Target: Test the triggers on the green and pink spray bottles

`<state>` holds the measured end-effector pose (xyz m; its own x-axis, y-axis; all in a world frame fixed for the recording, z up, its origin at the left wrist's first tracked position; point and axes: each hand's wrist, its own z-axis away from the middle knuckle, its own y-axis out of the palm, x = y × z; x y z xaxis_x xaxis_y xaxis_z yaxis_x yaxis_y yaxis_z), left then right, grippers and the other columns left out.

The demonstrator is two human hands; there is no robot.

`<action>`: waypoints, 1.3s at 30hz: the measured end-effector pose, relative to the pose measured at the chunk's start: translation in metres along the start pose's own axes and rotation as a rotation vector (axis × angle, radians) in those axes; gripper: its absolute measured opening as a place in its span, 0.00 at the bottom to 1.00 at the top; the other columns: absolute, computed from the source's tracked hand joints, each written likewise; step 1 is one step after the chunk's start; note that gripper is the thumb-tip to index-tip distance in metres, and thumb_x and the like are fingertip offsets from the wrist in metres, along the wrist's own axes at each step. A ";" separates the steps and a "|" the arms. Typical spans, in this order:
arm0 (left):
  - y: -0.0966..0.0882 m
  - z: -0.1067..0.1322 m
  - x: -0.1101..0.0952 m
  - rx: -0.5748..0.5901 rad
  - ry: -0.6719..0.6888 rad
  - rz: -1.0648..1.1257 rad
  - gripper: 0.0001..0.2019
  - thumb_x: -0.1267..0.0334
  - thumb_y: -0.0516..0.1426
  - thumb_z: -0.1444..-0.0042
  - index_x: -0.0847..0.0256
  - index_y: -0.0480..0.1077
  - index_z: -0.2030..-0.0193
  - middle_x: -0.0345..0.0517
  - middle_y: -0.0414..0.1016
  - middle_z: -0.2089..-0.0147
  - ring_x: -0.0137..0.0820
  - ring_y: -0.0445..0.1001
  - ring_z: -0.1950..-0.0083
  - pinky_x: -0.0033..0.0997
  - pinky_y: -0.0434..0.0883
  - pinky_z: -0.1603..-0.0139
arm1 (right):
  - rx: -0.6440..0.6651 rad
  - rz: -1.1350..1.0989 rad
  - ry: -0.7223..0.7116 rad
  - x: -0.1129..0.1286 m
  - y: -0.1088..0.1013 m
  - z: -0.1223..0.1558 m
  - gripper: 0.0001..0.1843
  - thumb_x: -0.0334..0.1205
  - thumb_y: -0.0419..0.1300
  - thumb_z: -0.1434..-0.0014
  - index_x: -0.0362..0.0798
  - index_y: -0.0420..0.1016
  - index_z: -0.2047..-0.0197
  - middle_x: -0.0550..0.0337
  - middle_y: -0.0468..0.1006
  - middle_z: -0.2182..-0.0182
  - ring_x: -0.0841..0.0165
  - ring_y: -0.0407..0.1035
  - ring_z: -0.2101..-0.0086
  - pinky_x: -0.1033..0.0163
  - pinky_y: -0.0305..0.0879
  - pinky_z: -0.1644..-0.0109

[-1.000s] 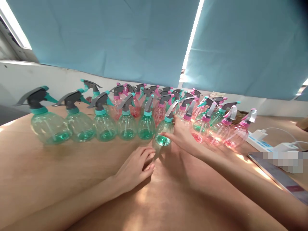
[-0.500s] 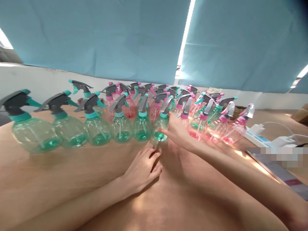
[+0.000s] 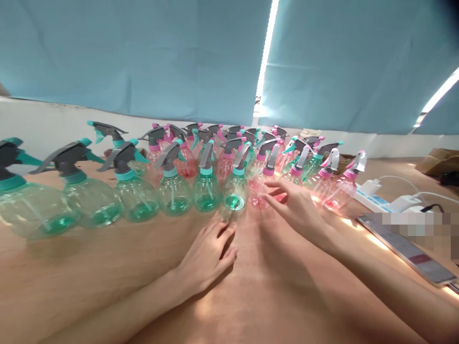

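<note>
My left hand (image 3: 208,255) rests on the tabletop with fingers loosely stretched, holding nothing. Just beyond its fingertips stands a green spray bottle (image 3: 234,191), the rightmost of a front row of green ones. My right hand (image 3: 292,205) hovers with thumb and fingers apart, nothing in its grasp. Near its fingertips is a clear pink spray bottle (image 3: 258,196); whether they touch I cannot tell. Other pink spray bottles, one of them at the row's right end (image 3: 342,188), stand behind and beside that hand, which partly covers them.
More green and pink spray bottles crowd the back, by the white wall ledge under blue blinds (image 3: 143,62). On the right lie a white power strip (image 3: 376,200) with plugs and cables, a phone (image 3: 405,248) and a brown cardboard box (image 3: 435,162).
My right hand has come off the rightmost green spray bottle and moved right, toward the pink ones. My left hand stays on the table. The view has shifted slightly to the right.
</note>
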<state>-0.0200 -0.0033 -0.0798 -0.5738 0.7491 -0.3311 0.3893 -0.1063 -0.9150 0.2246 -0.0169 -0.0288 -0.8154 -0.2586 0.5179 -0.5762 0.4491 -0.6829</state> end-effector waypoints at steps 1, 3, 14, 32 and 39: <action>0.000 -0.001 0.001 -0.003 -0.002 0.006 0.20 0.60 0.54 0.38 0.63 0.67 0.40 0.60 0.69 0.39 0.51 0.65 0.37 0.54 0.65 0.39 | -0.033 0.049 0.024 -0.006 -0.006 0.000 0.17 0.49 0.58 0.38 0.47 0.75 0.52 0.51 0.80 0.57 0.60 0.77 0.65 0.54 0.75 0.62; 0.002 -0.002 0.002 -0.010 -0.007 0.019 0.20 0.60 0.53 0.38 0.62 0.68 0.41 0.59 0.69 0.40 0.50 0.65 0.37 0.54 0.65 0.39 | -0.073 0.094 0.065 -0.017 -0.013 -0.002 0.19 0.50 0.58 0.39 0.45 0.75 0.52 0.48 0.80 0.56 0.60 0.77 0.68 0.51 0.73 0.60; 0.001 -0.019 -0.004 -0.063 -0.043 0.076 0.17 0.62 0.51 0.36 0.60 0.70 0.44 0.53 0.71 0.42 0.44 0.70 0.41 0.47 0.69 0.41 | -0.063 0.069 0.092 -0.039 0.017 -0.030 0.36 0.59 0.60 0.42 0.40 0.67 0.41 0.38 0.74 0.46 0.47 0.69 0.46 0.45 0.65 0.46; -0.001 -0.045 -0.019 -0.062 -0.150 0.284 0.16 0.59 0.51 0.35 0.58 0.68 0.43 0.48 0.71 0.42 0.42 0.69 0.41 0.45 0.65 0.39 | -0.015 0.055 0.131 -0.040 0.019 -0.033 0.30 0.58 0.60 0.43 0.43 0.67 0.47 0.39 0.76 0.52 0.44 0.71 0.51 0.43 0.68 0.53; -0.023 -0.049 -0.034 -0.153 -0.234 0.417 0.15 0.53 0.51 0.35 0.58 0.69 0.48 0.51 0.73 0.45 0.42 0.75 0.49 0.42 0.73 0.52 | 0.046 0.023 0.065 -0.028 0.003 0.004 0.33 0.59 0.59 0.42 0.45 0.62 0.42 0.41 0.74 0.46 0.47 0.71 0.49 0.44 0.68 0.51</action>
<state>0.0260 0.0059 -0.0364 -0.4866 0.4945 -0.7202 0.7110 -0.2549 -0.6554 0.2453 -0.0117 -0.0469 -0.8239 -0.1918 0.5333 -0.5606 0.4141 -0.7171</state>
